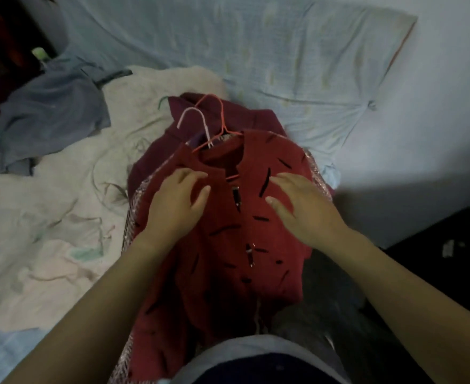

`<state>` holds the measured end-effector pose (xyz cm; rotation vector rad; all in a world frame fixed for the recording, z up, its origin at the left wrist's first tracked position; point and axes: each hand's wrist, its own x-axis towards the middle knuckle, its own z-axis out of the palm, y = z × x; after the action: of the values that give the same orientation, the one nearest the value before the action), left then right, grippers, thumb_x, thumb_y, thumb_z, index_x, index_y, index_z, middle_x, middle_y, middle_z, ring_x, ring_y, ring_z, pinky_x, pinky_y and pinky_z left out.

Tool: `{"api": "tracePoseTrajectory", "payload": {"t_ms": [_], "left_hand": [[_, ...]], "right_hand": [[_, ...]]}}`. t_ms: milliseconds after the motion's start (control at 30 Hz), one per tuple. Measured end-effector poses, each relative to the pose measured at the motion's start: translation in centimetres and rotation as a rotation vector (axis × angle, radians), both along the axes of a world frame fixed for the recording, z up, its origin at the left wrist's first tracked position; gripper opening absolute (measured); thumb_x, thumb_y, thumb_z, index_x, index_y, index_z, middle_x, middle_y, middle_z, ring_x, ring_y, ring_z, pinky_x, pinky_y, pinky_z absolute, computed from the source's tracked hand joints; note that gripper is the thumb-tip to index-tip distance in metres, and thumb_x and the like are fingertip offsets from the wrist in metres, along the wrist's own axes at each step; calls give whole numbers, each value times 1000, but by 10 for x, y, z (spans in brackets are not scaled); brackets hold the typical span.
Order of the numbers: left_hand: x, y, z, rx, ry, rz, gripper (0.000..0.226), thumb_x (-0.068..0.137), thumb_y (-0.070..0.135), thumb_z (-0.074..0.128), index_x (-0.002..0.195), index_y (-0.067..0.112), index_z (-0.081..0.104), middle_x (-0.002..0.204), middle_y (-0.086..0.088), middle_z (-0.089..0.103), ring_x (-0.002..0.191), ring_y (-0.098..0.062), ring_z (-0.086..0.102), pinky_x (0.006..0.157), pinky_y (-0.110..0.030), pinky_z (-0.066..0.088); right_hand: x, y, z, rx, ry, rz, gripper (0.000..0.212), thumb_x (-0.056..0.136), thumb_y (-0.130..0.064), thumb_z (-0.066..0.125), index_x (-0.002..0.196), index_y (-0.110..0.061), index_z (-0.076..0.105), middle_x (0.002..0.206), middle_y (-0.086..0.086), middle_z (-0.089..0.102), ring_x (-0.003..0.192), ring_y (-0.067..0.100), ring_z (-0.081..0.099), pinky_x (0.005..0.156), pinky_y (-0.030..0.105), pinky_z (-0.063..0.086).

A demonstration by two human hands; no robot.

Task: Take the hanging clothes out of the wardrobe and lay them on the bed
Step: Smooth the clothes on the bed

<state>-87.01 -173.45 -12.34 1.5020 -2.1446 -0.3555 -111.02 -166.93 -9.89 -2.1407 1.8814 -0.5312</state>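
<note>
Smoothing: w/ left hand (178,202) & right hand (301,209) resting on red top (228,261), fingers (282,178) relaxed, we should press outward, not drag hangers (206,128).

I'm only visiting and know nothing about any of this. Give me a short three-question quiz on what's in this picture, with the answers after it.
1. True or false: the red garment hangs inside a wardrobe.
2. Which garment lies directly under the red one at its collar end? A) a blue-grey one B) the maroon garment C) a white shirt
3. Does either hand grip the white hanger?

Key
1. False. It lies on the bed, on top of a pile.
2. B.
3. No. The left hand and the right hand are both over the chest of the red garment with relaxed fingers, below the hanger's hook.
</note>
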Motion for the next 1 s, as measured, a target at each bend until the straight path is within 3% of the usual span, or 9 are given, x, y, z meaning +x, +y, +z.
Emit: {"api": "tracePoseTrajectory", "payload": {"t_ms": [167, 300, 400, 500, 633, 733, 867, 933, 1000], "left_hand": [[-6, -71, -6, 30, -57, 183, 48, 85, 47, 42, 123, 22, 58, 128, -9, 53, 116, -34, 49, 96, -47, 43], [-29, -102, -19, 161, -133, 327, 44, 91, 34, 52, 134, 23, 48, 135, -11, 46, 115, -38, 47, 92, -49, 44], [-36, -104, -32, 131, -173, 414, 42, 89, 43, 43, 122, 23, 59, 119, -13, 54, 98, -40, 54, 80, -47, 47], [-47, -102, -39, 102, -180, 546, 47, 85, 53, 33, 107, 25, 65, 101, -11, 56, 87, -34, 55, 72, -44, 48], [-60, -102, -39, 54, -156, 670, 41, 87, 51, 38, 95, 23, 67, 87, -7, 53, 76, -30, 53, 66, -40, 46], [-70, -98, -39, -3, -140, 758, 36, 86, 47, 43, 92, 21, 68, 87, -6, 50, 75, -28, 49, 66, -38, 44], [-79, -77, -25, -75, -57, 818, 32, 87, 41, 48, 93, 18, 69, 94, -5, 52, 85, -26, 53, 72, -38, 45], [-84, -64, -19, -97, -25, 811, 31, 89, 40, 48, 92, 17, 68, 91, 0, 53, 83, -21, 54, 70, -34, 45], [-87, -53, -15, -85, -5, 764, 31, 91, 40, 46, 91, 18, 67, 84, 2, 56, 76, -20, 55, 65, -34, 46]], "right_hand": [[-20, -94, -8, 8, 2, 81, 57, 88, -43, 41, 130, -6, 52, 134, 15, 51, 128, 28, 43, 109, 36, 30], [-37, -168, -24, 48, 32, 159, 55, 90, -40, 47, 133, -6, 49, 139, 16, 46, 129, 31, 40, 110, 40, 30], [-47, -208, -37, 91, 49, 223, 52, 93, -33, 53, 138, -8, 43, 141, 16, 42, 130, 32, 38, 110, 39, 28], [-57, -235, -52, 124, 37, 312, 48, 92, -31, 54, 135, -11, 46, 131, 13, 50, 118, 32, 48, 101, 40, 38], [-63, -256, -69, 105, -6, 400, 36, 90, -35, 57, 122, -18, 57, 111, 5, 60, 100, 30, 56, 83, 40, 44], [-62, -262, -72, 53, -4, 446, 35, 89, -43, 50, 114, -21, 61, 108, 1, 64, 96, 28, 60, 79, 41, 43], [-61, -255, -66, 61, -241, 550, 34, 89, -38, 49, 111, -16, 63, 109, 1, 66, 100, 19, 59, 87, 27, 41], [-65, -250, -64, 56, -301, 601, 31, 87, -31, 54, 110, -13, 65, 109, 2, 66, 101, 12, 56, 90, 12, 33], [-67, -247, -64, 62, -348, 598, 29, 86, -30, 55, 108, -14, 66, 109, 1, 66, 100, 10, 56, 88, 8, 31]]}}
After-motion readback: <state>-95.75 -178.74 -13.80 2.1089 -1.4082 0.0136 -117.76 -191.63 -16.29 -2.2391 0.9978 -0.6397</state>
